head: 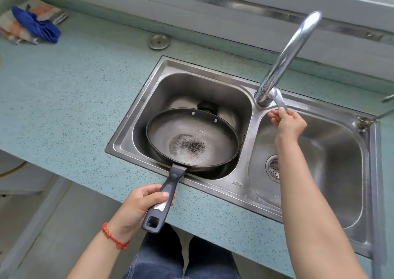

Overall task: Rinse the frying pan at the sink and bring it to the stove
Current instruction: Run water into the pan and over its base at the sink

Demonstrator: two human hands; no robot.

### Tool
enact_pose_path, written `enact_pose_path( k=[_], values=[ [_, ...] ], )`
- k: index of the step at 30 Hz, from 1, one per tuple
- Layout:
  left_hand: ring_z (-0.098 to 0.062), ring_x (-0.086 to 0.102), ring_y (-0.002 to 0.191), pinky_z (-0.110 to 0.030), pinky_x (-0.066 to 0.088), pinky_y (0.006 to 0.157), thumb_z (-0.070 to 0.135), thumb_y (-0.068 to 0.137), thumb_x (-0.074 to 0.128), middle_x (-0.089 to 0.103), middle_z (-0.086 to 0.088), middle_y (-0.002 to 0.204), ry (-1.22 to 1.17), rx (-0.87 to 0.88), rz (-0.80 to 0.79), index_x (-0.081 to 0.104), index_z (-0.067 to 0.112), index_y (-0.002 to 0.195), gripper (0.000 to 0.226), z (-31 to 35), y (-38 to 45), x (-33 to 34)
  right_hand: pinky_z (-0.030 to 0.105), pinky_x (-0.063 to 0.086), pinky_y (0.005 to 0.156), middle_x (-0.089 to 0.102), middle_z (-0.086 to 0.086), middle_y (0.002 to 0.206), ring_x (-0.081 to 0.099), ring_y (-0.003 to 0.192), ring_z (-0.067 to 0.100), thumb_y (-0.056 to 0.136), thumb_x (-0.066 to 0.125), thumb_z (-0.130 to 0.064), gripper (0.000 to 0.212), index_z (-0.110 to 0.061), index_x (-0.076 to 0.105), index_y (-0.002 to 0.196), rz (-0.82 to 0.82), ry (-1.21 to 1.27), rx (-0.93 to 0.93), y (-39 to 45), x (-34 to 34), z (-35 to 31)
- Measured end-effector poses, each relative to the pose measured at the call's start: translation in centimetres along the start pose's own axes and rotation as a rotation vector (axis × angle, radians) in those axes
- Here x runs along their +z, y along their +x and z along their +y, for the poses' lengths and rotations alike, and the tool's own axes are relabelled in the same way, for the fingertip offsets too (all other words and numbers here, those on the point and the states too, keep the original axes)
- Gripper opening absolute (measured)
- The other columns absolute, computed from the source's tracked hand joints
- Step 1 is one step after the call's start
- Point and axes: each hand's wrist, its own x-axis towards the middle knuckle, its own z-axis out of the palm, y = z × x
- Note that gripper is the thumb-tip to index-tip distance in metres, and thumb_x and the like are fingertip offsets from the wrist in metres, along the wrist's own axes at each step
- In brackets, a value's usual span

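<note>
A: Where's the frying pan [191, 138]?
B: Over the left basin of the sink [241, 185], tilted, black handle poking out past the front rim. Dark and round, with a burnt speckled patch in the middle.

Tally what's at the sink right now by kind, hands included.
Hands: 2, left hand gripping the frying pan handle, right hand on the faucet lever
Frying pan: 1
Faucet: 1
Sink basins: 2, left basin, right basin
Cloths: 2, blue cloth, striped cloth
Total: 8
</note>
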Motion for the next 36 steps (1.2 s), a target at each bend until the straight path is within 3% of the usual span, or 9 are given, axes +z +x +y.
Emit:
enact_pose_path(
  k=[4, 11, 14, 16, 20, 23, 28, 32, 36],
  values=[
    [-0.015, 0.067, 0.065, -0.02, 0.054, 0.056, 0.014, 0.061, 0.066, 0.072, -0.013, 0.077, -0.017, 0.009, -0.004, 0.068, -0.002, 0.085, 0.03, -0.1, 0.0, 0.1, 0.012, 0.043, 0.041, 0.063, -0.009, 0.039, 0.062, 0.04, 0.003, 0.087, 0.05, 0.003, 0.02, -0.012, 0.048, 0.073, 0.006, 0.056, 0.009, -0.2, 0.6, -1.1],
    [-0.014, 0.066, 0.061, -0.019, 0.054, 0.056, 0.006, 0.058, 0.074, 0.071, -0.013, 0.074, -0.001, 0.018, -0.013, 0.068, -0.002, 0.085, 0.029, 0.1, -0.2, 0.2, 0.012, 0.046, 0.044, 0.065, -0.009, 0.042, 0.063, 0.043, 0.003, 0.089, 0.05, -0.001, 0.02, -0.013, 0.05, 0.073, -0.028, 0.015, -0.013, -1.0, 0.5, -1.7],
    [-0.015, 0.065, 0.06, -0.02, 0.053, 0.055, 0.005, 0.061, 0.072, 0.069, -0.017, 0.077, 0.0, 0.029, -0.021, 0.067, -0.004, 0.086, 0.027, 0.1, -0.1, 0.2, 0.011, 0.047, 0.046, 0.068, 0.0, 0.064, 0.064, 0.046, 0.002, 0.09, 0.052, -0.006, 0.006, -0.006, 0.056, 0.085, -0.076, -0.06, 0.002, -2.2, 0.2, -1.7],
    [-0.014, 0.064, 0.059, -0.019, 0.053, 0.054, 0.005, 0.07, 0.066, 0.068, -0.016, 0.075, 0.002, 0.031, -0.029, 0.065, -0.007, 0.089, 0.022, 0.1, -0.1, 0.1, 0.011, 0.047, 0.047, 0.066, 0.008, 0.078, 0.064, 0.048, 0.002, 0.09, 0.053, -0.01, 0.016, 0.0, 0.056, 0.103, -0.091, -0.124, 0.022, -3.6, -0.3, -1.1],
    [-0.012, 0.066, 0.06, -0.019, 0.052, 0.054, 0.007, 0.075, 0.063, 0.072, -0.006, 0.069, 0.041, 0.038, -0.096, 0.067, 0.0, 0.085, 0.013, 0.3, 0.1, -0.3, 0.011, 0.048, 0.048, 0.065, 0.007, 0.076, 0.063, 0.049, 0.0, 0.088, 0.055, -0.009, 0.026, 0.003, 0.054, 0.111, -0.13, -0.233, 0.002, -9.1, -1.3, 0.9],
    [-0.013, 0.067, 0.065, -0.019, 0.053, 0.06, 0.015, 0.066, 0.074, 0.072, -0.004, 0.071, 0.125, 0.046, -0.172, 0.067, 0.005, 0.083, 0.021, 0.7, 0.4, -0.7, 0.012, 0.049, 0.051, 0.068, 0.004, 0.077, 0.065, 0.054, 0.001, 0.087, 0.057, -0.01, 0.019, -0.005, 0.058, 0.106, -0.164, -0.298, -0.005, -14.6, -1.5, 2.1],
    [-0.017, 0.065, 0.078, -0.024, 0.054, 0.072, 0.022, 0.075, 0.069, 0.069, -0.006, 0.081, 0.209, 0.049, -0.27, 0.068, 0.009, 0.084, 0.016, 1.2, 1.7, -1.6, 0.021, 0.048, 0.062, 0.071, 0.003, 0.082, 0.067, 0.063, 0.003, 0.085, 0.06, -0.022, 0.004, -0.023, 0.064, 0.085, -0.304, -0.494, 0.068, -24.5, -0.5, 3.4],
    [-0.01, 0.066, 0.071, -0.019, 0.053, 0.062, 0.017, 0.084, 0.058, 0.069, 0.001, 0.073, 0.263, 0.034, -0.33, 0.068, 0.012, 0.078, 0.013, 1.4, 2.9, -1.8, 0.017, 0.048, 0.059, 0.069, -0.007, 0.072, 0.063, 0.06, 0.002, 0.082, 0.062, -0.036, 0.014, -0.023, 0.067, 0.078, -0.356, -0.624, 0.216, -29.8, 1.4, 3.8],
    [-0.007, 0.066, 0.064, -0.018, 0.051, 0.055, 0.021, 0.087, 0.055, 0.07, 0.004, 0.064, 0.267, -0.012, -0.419, 0.062, 0.007, 0.074, 0.021, 1.5, 4.0, -1.5, 0.036, 0.051, 0.066, 0.063, 0.001, 0.062, 0.063, 0.062, 0.021, 0.081, 0.061, -0.034, 0.027, -0.018, 0.061, 0.059, -0.379, -0.645, 0.35, -31.5, 3.2, 4.0]
  ],
)
